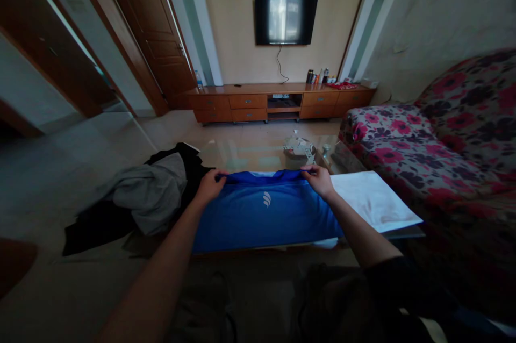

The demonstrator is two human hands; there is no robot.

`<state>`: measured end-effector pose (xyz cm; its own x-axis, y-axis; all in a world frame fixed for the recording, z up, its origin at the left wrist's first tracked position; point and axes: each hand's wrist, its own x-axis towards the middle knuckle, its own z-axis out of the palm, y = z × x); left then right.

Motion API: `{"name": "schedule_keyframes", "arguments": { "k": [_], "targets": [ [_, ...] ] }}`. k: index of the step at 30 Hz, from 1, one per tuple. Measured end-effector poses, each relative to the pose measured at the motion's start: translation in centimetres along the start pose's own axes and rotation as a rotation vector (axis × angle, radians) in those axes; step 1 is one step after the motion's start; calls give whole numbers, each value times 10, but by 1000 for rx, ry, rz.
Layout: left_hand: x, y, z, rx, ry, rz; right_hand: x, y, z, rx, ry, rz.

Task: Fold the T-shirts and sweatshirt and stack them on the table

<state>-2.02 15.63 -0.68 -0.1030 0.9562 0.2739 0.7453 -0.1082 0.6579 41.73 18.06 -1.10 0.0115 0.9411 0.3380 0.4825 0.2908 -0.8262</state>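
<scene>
A blue shirt (264, 214) with a small white logo lies spread flat on a glass coffee table (245, 152) in front of me. My left hand (209, 186) pinches the shirt's far left corner, fingers closed on the fabric. My right hand (320, 179) grips the far right corner the same way. Both hands are at the shirt's far edge, arms stretched out over it.
A heap of grey and black clothes (139, 198) lies left of the shirt. A folded white cloth (373, 198) lies to its right. A crumpled object (299, 148) sits farther back on the table. A floral sofa (443, 133) stands right; a wooden TV cabinet (282, 101) lines the far wall.
</scene>
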Motion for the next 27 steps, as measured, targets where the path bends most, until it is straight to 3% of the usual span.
{"name": "schedule_keyframes", "arguments": {
  "k": [3,6,9,11,16,19,23,27],
  "targets": [
    [-42,-4,-18,34,-37,51,-42,2,-23,-18,-38,1],
    [-84,-13,-26,163,-196,32,-80,4,-40,-215,-206,50],
    [-116,-13,-22,379,-377,0,-109,-1,-41,-512,-379,118],
    [-129,-5,-15,481,-408,39,-121,-7,-31,-628,-428,98],
    [-131,28,8,456,-427,201,-129,-22,9,-639,-509,-47],
    [-126,40,22,406,-453,204,-125,-23,24,-644,-504,-35],
    [-120,45,29,388,-502,221,-117,-27,25,-609,-522,-46],
    [-117,49,18,331,-565,324,-111,-36,14,-424,-598,-123]
  ]
}}
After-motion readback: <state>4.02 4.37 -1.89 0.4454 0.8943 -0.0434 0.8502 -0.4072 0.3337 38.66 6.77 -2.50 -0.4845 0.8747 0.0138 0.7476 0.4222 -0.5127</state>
